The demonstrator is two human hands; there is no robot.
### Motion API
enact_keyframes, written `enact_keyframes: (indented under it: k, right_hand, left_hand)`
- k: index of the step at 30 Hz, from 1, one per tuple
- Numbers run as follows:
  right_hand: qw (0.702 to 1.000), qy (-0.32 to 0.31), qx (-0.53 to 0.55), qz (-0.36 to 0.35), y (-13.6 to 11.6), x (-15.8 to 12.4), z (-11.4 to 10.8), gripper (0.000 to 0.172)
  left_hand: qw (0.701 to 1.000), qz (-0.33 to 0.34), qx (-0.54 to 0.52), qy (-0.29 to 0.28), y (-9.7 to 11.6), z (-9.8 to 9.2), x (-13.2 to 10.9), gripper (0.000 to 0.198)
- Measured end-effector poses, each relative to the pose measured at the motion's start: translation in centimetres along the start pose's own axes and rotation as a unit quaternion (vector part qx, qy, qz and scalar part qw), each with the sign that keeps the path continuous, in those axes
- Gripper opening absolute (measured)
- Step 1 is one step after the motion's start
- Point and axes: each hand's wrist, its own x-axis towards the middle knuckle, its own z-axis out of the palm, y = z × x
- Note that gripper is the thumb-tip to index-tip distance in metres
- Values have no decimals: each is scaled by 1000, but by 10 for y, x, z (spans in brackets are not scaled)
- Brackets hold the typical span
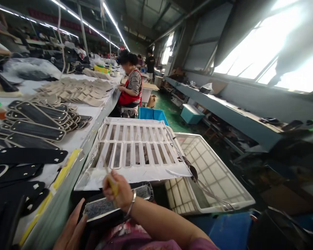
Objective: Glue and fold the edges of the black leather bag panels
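My right hand (118, 191) is closed round a thin yellow-handled brush (112, 184) and hovers over a long flat strap piece (112, 205) with a grey middle and pale edge, lying across my lap. My left hand (72, 231) rests at that piece's left end, fingers stretched flat against it. A metal bangle sits on my right wrist. Just beyond the piece lies a white slatted crate (135, 152) turned bottom up, with a plastic sheet over it.
A long white worktable (78, 139) on my left carries rows of black strap pieces (33, 128) and beige pieces (78, 92). A second white crate (214, 173) sits to the right. A seated person in a red apron (130, 88) works farther along. Blue bins stand on the green floor.
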Motion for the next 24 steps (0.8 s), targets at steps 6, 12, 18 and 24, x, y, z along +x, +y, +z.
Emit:
enact_keyframes:
  k: [6, 12, 18, 24]
  right_hand:
    - [973, 127, 150, -117, -57, -66, -123, 56]
    - [944, 240, 171, -150, -47, -68, -150, 36]
    - [945, 97, 270, -159, -39, -52, -162, 26]
    - [944, 17, 304, -124, -36, -34, -172, 33]
  left_hand:
    - [865, 449, 202, -96, -13, 15, -2, 64]
    - [822, 436, 220, -291, 73, 68, -3, 72]
    - [814, 431, 244, -305, 84, 76, -6, 78]
    - [806, 480, 242, -249, 75, 80, -3, 75]
